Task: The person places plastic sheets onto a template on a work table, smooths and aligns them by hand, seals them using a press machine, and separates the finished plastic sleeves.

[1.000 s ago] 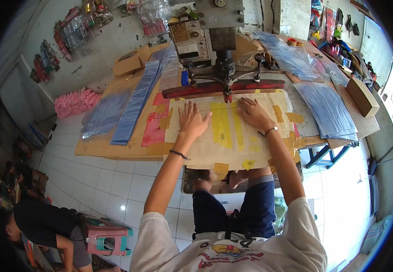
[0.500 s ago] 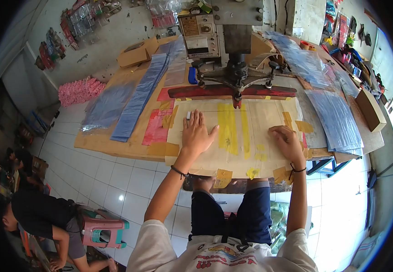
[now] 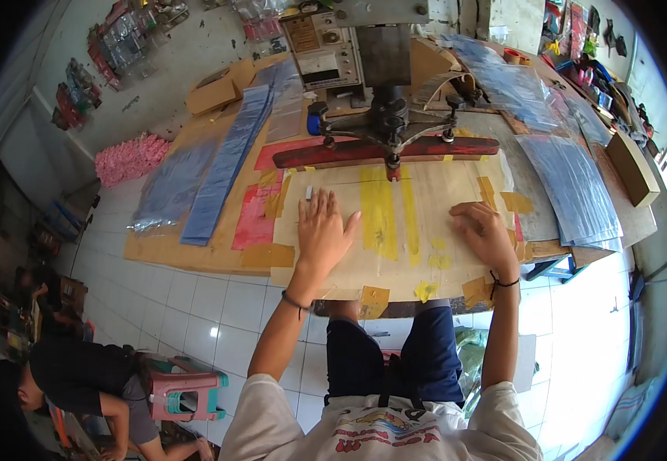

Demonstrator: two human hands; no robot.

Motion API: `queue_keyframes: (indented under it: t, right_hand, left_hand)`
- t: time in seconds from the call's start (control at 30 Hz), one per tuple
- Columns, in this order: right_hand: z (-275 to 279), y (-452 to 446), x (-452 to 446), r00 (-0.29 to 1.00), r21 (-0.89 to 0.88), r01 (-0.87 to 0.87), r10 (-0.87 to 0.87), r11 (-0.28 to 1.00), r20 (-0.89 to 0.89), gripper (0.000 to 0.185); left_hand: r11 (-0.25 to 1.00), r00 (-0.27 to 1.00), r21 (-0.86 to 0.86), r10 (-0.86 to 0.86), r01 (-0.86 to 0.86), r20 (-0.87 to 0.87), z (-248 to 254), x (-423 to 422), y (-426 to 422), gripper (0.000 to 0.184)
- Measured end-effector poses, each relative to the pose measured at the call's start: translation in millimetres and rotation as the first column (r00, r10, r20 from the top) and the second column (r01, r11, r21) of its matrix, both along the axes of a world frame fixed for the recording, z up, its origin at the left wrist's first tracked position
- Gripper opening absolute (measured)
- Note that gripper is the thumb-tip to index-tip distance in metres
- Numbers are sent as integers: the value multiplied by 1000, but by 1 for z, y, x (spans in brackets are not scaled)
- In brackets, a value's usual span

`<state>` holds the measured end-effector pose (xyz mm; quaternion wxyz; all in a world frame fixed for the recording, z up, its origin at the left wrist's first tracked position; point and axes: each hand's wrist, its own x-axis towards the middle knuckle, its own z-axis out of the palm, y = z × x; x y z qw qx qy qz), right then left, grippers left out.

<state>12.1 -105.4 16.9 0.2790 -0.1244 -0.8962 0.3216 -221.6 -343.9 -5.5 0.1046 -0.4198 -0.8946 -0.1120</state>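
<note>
Right hand (image 3: 489,237) has shifted rightward, curled, grip unclear, while the left hand (image 3: 324,236), fingers slightly apart on the sheet (image 3: 429,211), lies nearer the red bar (image 3: 356,153) running across upper centre.

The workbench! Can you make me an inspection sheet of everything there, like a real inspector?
Surface: wooden bench, with a pale taped sheet across its front.
Job's things: the sheet, with yellow stripes; red bar at its far edge; small white piece just beyond the left hand.
Clutter: blue plastic sheets on the right; long blue strip and cardboard box on the left.
Hands: left hand spread on the sheet; right hand curled over it, contact unclear.
Cables: nothing seen for certain.
Surroundings: tiled floor; pink bundle; another person bending near a stool.
</note>
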Motion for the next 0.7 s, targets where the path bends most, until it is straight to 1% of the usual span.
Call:
queue_keyframes:
  t: [0.03, 0.07, 0.13, 0.27, 0.33, 0.7]
  right_hand:
    - [1, -1, -1, 1000, 46, -13, 13, 999, -17, 21]
    - [2, -2, -2, 999, 90, -23, 25, 996, -31, 23]
    - [4, -7, -4, 1000, 154, 7, -8, 988, 4, 27]
    - [0, -5, -5, 998, 238, -13, -4, 971, 70, 32]
    - [-3, -2, -5, 995, 238, -27, 4, 971, 98, 32]
    - [-7, -3, -4, 993, 223, -16, -10, 975, 116, 30]
  left_hand:
    - [1000, 1000, 1, -23, 23, -18, 3, 6, -5, 76]
    - [998, 998, 34, -58, 58, 12, 7, 17, -12, 74]
    - [988, 989, 94, -128, 121, 76, 10, 42, -32, 71]
    - [985, 990, 134, -123, 113, 73, -1, 63, -53, 68]
    - [977, 991, 180, -123, 111, 60, -8, 67, -55, 67]
    - [975, 991, 193, -120, 107, 54, -14, 68, -55, 65]
